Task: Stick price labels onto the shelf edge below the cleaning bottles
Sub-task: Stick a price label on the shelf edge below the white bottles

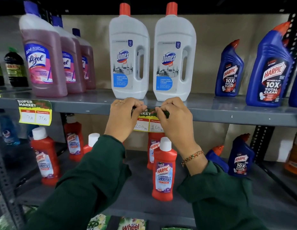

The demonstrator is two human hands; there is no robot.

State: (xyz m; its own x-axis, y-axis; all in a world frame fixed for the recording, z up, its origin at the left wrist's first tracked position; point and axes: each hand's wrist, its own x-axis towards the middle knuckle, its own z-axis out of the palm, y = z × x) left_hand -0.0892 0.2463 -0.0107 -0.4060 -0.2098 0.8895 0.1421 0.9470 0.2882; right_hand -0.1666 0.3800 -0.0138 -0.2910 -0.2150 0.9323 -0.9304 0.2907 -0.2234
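A yellow and green price label [148, 123] marked 200 and 160 hangs against the grey shelf edge [227, 117], right below two white Domex bottles [129, 58]. My left hand [123, 117] pinches the label's top left corner and my right hand [174, 120] pinches its top right corner; both press it at the shelf edge. The fingers hide most of the label's green header. Another price label [35, 112] is stuck on the shelf edge at the left, under the pink Lizol bottles [45, 60].
Blue Harpic bottles [268, 72] stand at the right of the same shelf. On the shelf below are several red Harpic bathroom cleaner bottles [163, 170] and more blue ones [240, 156]. Perforated steel uprights [5, 180] frame the rack. Detergent packs [131, 224] lie at the bottom.
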